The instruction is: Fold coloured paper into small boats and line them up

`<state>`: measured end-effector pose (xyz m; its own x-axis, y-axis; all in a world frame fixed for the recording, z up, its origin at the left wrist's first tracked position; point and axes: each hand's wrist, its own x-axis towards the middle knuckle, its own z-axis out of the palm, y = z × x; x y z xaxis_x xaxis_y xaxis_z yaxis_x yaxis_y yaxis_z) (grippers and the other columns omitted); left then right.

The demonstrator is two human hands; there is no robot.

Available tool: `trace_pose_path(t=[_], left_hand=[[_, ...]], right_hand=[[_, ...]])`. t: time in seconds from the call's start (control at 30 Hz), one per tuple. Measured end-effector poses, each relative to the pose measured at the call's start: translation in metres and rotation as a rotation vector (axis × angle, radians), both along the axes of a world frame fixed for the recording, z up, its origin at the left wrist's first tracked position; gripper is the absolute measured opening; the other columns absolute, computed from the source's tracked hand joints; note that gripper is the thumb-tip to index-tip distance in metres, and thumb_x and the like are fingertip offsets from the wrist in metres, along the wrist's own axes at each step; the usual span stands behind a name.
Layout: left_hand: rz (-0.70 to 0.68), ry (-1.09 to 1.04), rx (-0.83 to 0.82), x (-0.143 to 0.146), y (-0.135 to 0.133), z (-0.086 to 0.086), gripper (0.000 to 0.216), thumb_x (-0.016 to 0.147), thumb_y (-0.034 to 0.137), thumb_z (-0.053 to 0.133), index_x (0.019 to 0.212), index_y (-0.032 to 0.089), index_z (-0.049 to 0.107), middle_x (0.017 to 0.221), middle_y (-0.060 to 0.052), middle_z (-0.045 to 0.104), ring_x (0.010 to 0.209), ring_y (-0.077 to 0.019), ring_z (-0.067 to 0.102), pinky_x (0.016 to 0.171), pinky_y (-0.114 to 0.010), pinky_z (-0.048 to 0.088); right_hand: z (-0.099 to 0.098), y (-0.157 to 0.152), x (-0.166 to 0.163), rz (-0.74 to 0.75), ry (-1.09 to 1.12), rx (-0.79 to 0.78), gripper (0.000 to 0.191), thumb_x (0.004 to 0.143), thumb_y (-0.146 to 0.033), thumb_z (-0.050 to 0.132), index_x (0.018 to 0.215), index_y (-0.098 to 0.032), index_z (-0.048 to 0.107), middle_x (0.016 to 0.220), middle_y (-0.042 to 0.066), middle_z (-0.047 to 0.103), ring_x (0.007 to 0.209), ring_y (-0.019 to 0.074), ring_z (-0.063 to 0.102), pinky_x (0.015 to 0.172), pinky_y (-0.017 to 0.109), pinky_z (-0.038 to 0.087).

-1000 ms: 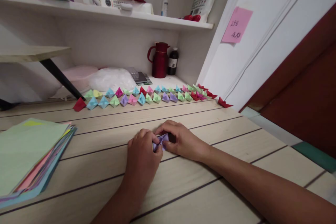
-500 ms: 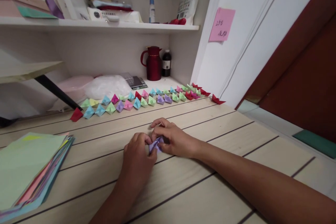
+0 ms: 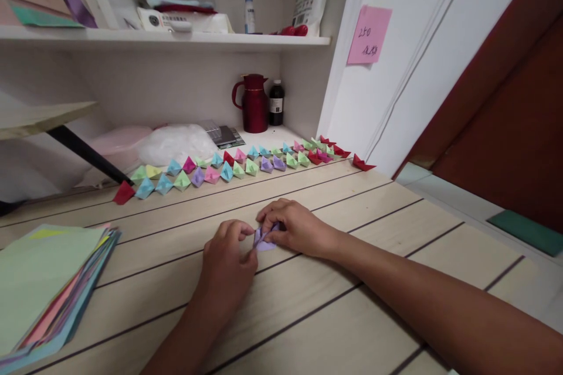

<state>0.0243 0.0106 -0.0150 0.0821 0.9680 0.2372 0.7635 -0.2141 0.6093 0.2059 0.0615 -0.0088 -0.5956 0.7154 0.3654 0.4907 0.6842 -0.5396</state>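
A small folded piece of purple paper (image 3: 265, 241) lies low over the striped wooden table (image 3: 334, 304), between my two hands. My right hand (image 3: 295, 227) pinches its right side, thumb in front and fingers curled behind. At its left edge, my left hand (image 3: 231, 252) has thumb and forefinger closed on the paper's corner. Part of the paper is hidden under the fingers. Beyond my hands stand two rows of small folded paper boats, among them a purple boat (image 3: 266, 164), a blue boat (image 3: 226, 171) and a red boat (image 3: 363, 163).
A stack of coloured paper sheets (image 3: 48, 281) lies at the table's left. Behind the boats are a plastic bag (image 3: 178, 145), a dark red jug (image 3: 255, 106) and a dark bottle (image 3: 277, 104). A white shelf (image 3: 176, 39) runs above. A pink note (image 3: 369, 35) sticks to the wall.
My right fingers have come down and closed more on the purple paper, and more of its front flap shows. The view has shifted slightly.
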Motion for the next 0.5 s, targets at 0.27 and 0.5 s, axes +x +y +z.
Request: trace_pose_path(t=[0.27, 0.5], left_hand=[[-0.027, -0.081, 0.000, 0.0005, -0.0014, 0.0054, 0.020, 0.069, 0.020, 0.062, 0.088, 0.023, 0.058, 0.097, -0.003, 0.061, 0.095, -0.0234, 0.059, 0.088, -0.043, 0.044], [-0.085, -0.066, 0.030, 0.0002, -0.0019, 0.0091, 0.004, 0.075, 0.020, 0.053, 0.075, 0.022, 0.056, 0.084, -0.001, 0.062, 0.082, -0.0193, 0.058, 0.079, -0.035, 0.044]], right_hand=[[-0.0020, -0.0033, 0.0000, -0.032, 0.025, 0.041, 0.010, 0.073, -0.010, 0.072, 0.078, -0.019, 0.069, 0.094, 0.004, 0.071, 0.092, 0.0187, 0.062, 0.084, 0.031, 0.045], [-0.0018, -0.0085, -0.0023, -0.032, 0.037, 0.005, 0.010, 0.072, -0.013, 0.075, 0.076, -0.020, 0.070, 0.097, 0.004, 0.070, 0.093, 0.0192, 0.062, 0.086, 0.032, 0.044]])
